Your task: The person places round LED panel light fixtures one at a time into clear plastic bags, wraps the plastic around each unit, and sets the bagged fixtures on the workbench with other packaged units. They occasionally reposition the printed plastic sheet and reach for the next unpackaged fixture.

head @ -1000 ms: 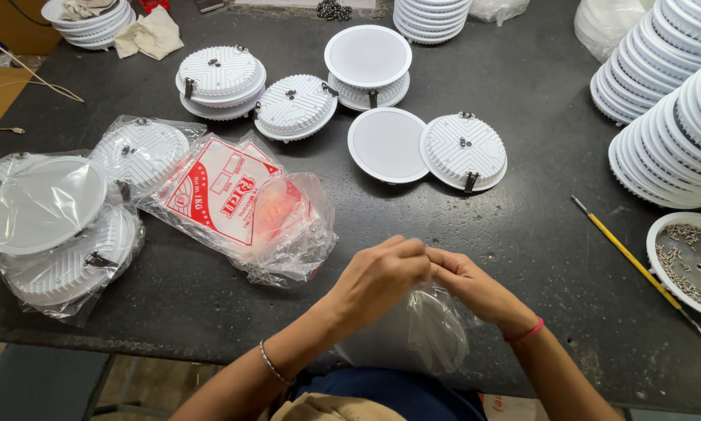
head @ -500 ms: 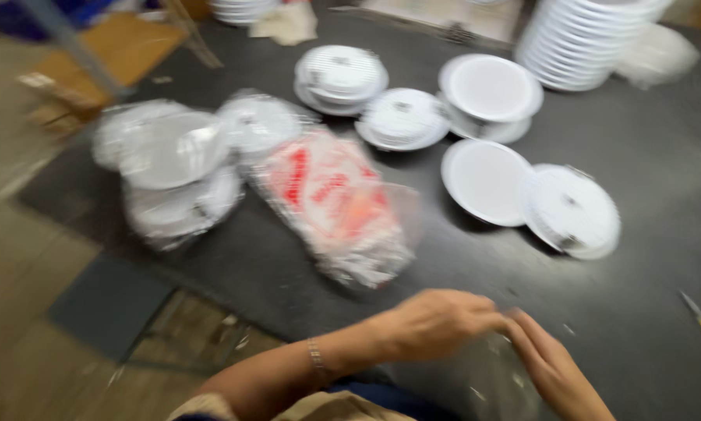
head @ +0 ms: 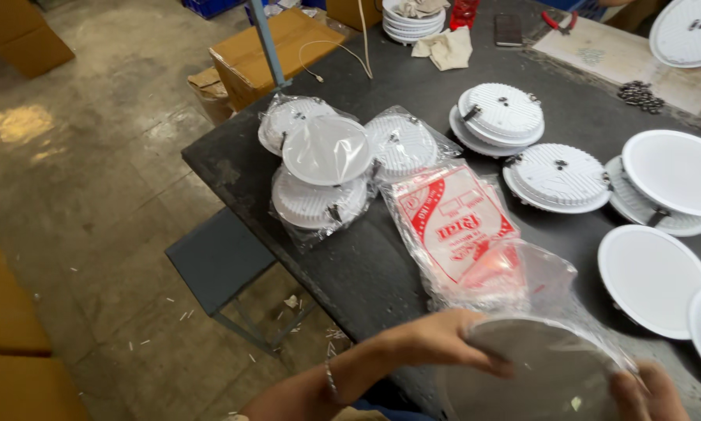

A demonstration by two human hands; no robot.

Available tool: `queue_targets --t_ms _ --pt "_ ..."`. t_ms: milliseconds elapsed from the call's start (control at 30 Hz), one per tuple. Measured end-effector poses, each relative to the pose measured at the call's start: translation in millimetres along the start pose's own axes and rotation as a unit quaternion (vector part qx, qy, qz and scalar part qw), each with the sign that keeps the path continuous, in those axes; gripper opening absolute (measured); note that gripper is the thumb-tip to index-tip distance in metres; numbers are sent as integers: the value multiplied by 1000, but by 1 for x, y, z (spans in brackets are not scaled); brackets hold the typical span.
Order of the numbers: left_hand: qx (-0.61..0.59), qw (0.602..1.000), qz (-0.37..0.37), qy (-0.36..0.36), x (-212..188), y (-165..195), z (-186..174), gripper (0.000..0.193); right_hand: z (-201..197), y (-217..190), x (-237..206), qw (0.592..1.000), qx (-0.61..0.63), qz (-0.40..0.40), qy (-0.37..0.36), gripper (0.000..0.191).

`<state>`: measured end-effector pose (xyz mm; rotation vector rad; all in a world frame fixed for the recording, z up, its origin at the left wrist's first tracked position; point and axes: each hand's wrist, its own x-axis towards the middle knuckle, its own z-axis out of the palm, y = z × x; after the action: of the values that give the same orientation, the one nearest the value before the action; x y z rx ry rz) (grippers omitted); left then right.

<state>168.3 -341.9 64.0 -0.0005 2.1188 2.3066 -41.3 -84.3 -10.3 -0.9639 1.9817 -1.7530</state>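
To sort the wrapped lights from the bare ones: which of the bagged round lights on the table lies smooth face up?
The bagged light resting on top of the cluster at the table's left corner. Its smooth face shows, while the bagged ones around it show ribbed backs.

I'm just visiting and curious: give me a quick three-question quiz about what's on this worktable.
1. True or false: both hands hold the bagged disc.
2. The stack of plastic bags has printing in which colour: A red, B green, C blue?
3. How many wrapped lamps lie in the cluster near the table's left corner?

Key: 1 true, left hand and right hand grip it; 2 A; 3 four.
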Motion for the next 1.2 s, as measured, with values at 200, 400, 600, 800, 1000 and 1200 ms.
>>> queue_targets --t_ms 200,400,600,800,1000,1200 --pt "287 925 -19 250 -44 39 -149 52 119 -51 51 998 52 -36 -8 55" --pt "648 612 156 426 -26 35 -314 47 189 -57 71 992 2 119 -33 46" --pt "725 566 145 364 2 -12 -372 55 190 -43 78 968 -222 106 45 24" --pt "683 677 49 270 15 -27 -390 86 171 -20 96 936 -292 93 172 20" --pt "589 748 86 293 19 -27 -373 72 149 19 119 938 -197 125 257 26" --pt "467 835 143 254 48 -49 -285 54 148 32 146 964 132 213 92 36"
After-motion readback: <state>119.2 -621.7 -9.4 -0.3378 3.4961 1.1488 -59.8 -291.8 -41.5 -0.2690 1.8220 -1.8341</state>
